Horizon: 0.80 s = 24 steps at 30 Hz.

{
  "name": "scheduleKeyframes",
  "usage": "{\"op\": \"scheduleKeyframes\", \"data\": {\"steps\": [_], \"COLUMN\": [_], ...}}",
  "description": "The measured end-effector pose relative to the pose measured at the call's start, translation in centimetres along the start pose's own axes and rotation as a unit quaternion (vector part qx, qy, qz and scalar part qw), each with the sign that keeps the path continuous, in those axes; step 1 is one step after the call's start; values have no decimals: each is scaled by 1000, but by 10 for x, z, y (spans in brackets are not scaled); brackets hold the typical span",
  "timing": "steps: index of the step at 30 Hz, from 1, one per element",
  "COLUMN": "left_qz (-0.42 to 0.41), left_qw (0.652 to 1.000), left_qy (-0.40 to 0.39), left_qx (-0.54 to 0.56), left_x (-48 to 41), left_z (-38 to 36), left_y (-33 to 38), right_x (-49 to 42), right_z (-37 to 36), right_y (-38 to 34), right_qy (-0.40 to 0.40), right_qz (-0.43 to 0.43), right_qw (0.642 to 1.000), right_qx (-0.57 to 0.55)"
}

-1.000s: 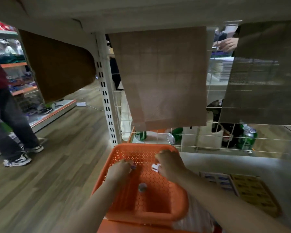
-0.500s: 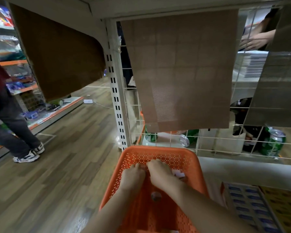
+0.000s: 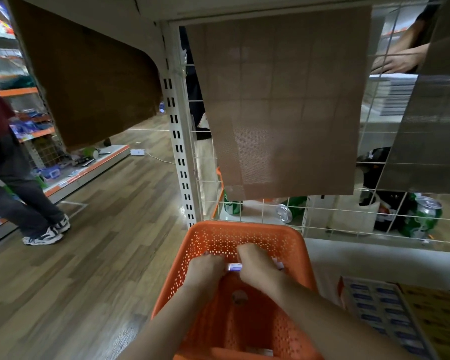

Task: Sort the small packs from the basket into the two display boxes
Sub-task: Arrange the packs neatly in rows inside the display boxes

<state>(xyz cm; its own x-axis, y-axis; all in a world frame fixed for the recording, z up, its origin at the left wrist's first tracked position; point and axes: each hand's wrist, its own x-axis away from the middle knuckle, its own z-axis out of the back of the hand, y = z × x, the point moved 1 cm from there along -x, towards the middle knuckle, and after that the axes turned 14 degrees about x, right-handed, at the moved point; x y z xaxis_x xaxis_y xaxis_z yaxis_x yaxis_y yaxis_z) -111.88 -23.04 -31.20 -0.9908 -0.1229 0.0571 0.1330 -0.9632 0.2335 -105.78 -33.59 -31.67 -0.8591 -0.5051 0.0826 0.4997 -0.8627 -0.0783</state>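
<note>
A: How much room is left round the orange basket (image 3: 244, 231)?

B: Its far rim is set close against the wire grid (image 3: 322, 216), with the slotted upright (image 3: 178, 141) just beyond its left corner. To the left, open wooden floor (image 3: 89, 255) is seen. To the right, a bare strip of white shelf (image 3: 374, 258) is left between the basket and the two display boxes.

A: Where are the hands?

B: Both are held inside the basket, near its far wall. A small pack (image 3: 235, 267), white and purple, is gripped between them. The left hand (image 3: 205, 271) is clenched round one end and the right hand (image 3: 255, 266) is curled over the other. Both ends are covered by fingers.

A: What is hidden or cut off?

B: The display box of blue packs (image 3: 372, 302) and the yellow display box (image 3: 437, 315) beside it are cropped by the frame's lower right edge. A white scrap (image 3: 279, 263) is glimpsed behind the right hand; it cannot be identified. A round grey mark (image 3: 239, 297) on the basket's floor is too blurred to name. Much behind the grid is screened by a brown mesh sheet (image 3: 283, 113), though a green can (image 3: 424, 216) is seen below it.
</note>
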Motion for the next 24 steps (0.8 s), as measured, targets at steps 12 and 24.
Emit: {"op": "scheduleKeyframes", "data": {"steps": [12, 24], "left_qz": [-3, -132], "left_qw": [994, 981], "left_qy": [32, 92], "left_qx": [109, 105], "left_x": [29, 52], "left_z": [31, 44], "left_y": [34, 129], "right_x": [60, 151], "right_z": [48, 90], "right_y": [49, 155], "right_qy": [113, 173], "right_qz": [81, 18], "right_qw": [990, 985], "right_qx": [-22, 0]}}
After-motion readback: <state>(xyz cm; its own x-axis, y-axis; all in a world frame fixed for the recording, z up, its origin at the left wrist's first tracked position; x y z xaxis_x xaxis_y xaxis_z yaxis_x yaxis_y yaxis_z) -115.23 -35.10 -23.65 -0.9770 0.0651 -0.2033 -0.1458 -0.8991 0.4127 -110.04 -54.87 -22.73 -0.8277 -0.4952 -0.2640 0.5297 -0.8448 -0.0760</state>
